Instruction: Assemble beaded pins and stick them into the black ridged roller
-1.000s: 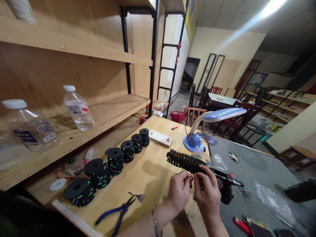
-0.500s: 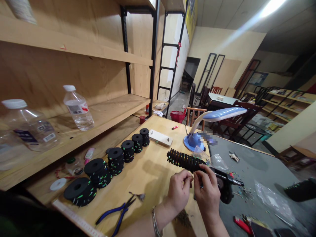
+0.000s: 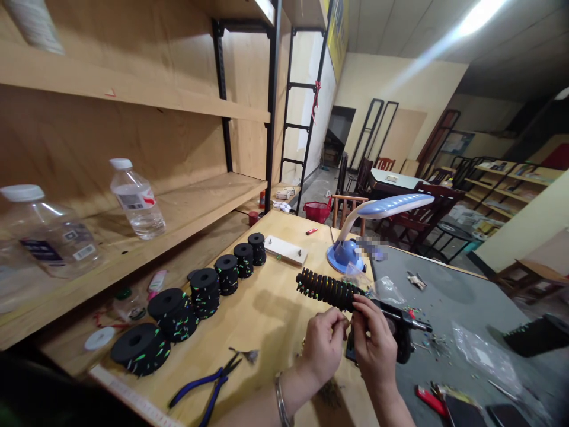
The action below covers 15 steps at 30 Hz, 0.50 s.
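Note:
My left hand and my right hand are held close together over the wooden bench, fingertips pinched at the near end of a row of black foam discs threaded on a rod. That rod sits in a black stand. My right hand's fingers touch the last disc. Both hands are closed in a pinch; what they hold is too small to make out.
Stacks of black foam discs with green flecks run along the bench's left side. Blue-handled pliers lie near me. A blue desk lamp stands behind. Two water bottles rest on the shelf. Plastic bags lie at right.
The view has shifted slightly. My right hand's fingers have moved up onto the near end of the disc row; the left hand stays pinched beside it.

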### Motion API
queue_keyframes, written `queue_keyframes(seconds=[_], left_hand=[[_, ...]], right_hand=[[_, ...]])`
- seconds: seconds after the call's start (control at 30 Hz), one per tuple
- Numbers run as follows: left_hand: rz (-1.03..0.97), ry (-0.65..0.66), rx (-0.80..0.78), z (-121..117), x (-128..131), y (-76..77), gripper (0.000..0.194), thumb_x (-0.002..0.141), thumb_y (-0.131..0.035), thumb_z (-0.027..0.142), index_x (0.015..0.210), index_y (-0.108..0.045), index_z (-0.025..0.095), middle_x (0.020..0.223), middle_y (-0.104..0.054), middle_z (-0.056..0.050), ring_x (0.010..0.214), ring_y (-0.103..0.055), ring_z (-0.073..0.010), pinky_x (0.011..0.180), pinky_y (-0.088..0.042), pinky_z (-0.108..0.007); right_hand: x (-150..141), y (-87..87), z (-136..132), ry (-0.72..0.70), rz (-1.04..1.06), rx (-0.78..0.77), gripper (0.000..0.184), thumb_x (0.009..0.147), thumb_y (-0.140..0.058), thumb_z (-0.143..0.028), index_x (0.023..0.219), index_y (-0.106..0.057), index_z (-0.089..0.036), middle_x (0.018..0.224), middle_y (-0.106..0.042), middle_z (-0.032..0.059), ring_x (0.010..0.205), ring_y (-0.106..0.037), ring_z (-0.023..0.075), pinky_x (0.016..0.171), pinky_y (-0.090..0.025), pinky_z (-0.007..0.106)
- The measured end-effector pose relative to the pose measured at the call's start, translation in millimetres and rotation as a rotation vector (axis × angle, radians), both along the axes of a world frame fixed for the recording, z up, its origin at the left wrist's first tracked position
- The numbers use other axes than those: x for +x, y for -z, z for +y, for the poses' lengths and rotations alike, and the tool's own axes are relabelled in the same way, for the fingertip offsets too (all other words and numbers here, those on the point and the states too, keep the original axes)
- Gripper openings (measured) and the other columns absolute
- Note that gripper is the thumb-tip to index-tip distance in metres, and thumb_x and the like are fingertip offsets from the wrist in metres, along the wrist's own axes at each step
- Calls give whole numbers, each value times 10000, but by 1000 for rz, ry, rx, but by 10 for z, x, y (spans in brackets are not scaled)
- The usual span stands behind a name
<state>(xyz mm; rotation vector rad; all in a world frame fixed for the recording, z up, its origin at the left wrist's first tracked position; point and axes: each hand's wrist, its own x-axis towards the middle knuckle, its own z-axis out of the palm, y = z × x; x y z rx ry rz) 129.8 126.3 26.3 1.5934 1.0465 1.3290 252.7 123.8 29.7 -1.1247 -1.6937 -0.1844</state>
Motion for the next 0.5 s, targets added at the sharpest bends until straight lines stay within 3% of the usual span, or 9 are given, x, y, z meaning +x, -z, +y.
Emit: queue_keyframes(seconds=[0.37, 0.5], left_hand=[[-37, 0, -47, 38, 37, 43, 248, 888, -459, 209, 653, -534, 178, 591, -543, -3, 552, -478, -129, 530, -318, -230], [-95, -21, -90, 48, 32, 52, 252, 882, -478, 242, 648, -540, 172, 579, -523, 2, 550, -465, -127, 521, -325, -223]], right_hand=[[-1, -10, 46, 45, 31, -82, 176, 913, -514, -213, 1068, -597, -201, 1236, -576, 149, 1046, -620, 265, 807, -540, 397], [-23, -63, 13, 44, 19, -110, 175, 910, -533, -232, 1074, -584, -194, 1246, -561, 153, 694, -643, 155, 692, -551, 340]])
